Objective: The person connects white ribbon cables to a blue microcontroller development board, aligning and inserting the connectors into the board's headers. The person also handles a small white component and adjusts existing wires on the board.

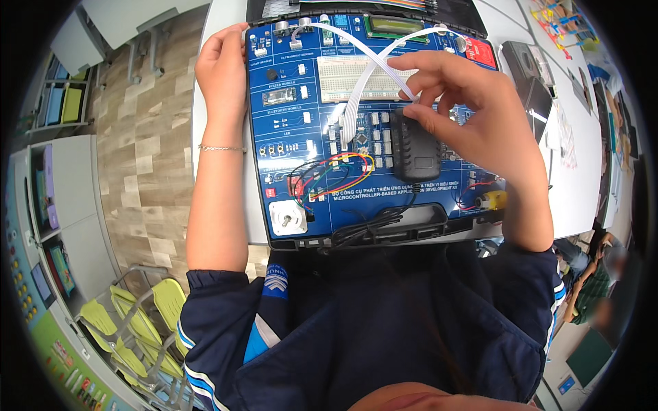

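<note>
In the right hand (473, 103), a white ribbon cable (394, 74) is pinched near its end, thumb and index finger drawn narrow, and the hand is poised over the middle of the blue training board (321, 222). Over on the left, the board's upper edge is met by the left hand (223, 58), its fingers loosely curled; whether the rim is truly gripped cannot be told from this angle.

From the held end, the cable is led in an arc to the sensors at the top left, and on the way it is crossed by a second ribbon cable (352, 113), run from the controller area towards the small display (396, 26). Behind that crossing, the white breadboard (339, 79) is partly covered. Just below the right hand, a black power adapter (418, 151) is laid on the board, its cord (370, 229) bundled at the near edge.

Further out, the board is seen seated in a black case (301, 243) on a white table (569, 171); green chairs (168, 305) are grouped at the lower left.
</note>
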Motion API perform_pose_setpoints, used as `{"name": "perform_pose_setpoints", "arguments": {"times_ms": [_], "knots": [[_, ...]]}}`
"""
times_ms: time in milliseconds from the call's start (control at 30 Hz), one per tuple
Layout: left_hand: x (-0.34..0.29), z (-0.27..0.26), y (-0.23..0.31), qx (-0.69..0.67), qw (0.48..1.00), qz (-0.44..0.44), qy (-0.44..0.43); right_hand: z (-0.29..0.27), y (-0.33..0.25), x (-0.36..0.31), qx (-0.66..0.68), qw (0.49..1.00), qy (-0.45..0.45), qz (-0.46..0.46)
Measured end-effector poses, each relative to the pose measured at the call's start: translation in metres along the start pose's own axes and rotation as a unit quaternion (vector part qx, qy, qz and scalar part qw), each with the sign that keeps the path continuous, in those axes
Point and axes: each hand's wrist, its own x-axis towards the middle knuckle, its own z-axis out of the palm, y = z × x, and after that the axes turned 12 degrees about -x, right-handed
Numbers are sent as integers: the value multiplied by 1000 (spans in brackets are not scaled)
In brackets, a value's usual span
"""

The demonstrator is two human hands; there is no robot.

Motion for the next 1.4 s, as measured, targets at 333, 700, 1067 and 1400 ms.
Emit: {"name": "perform_pose_setpoints", "arguments": {"times_ms": [333, 700, 1067, 1400], "knots": [[69, -6, -16, -28, 995, 66, 73, 14, 9, 7, 72, 997, 8, -5], [76, 13, -13, 98, 990, 99, -10, 8, 8, 6, 122, 987, -74, 67], [76, 10, -11, 84, 993, 83, -26, 9, 20, 13, 182, 977, -78, 75], [72, 16, -9, 92, 992, 81, -2, 12, 12, 22, 230, 962, -117, 86]]}}
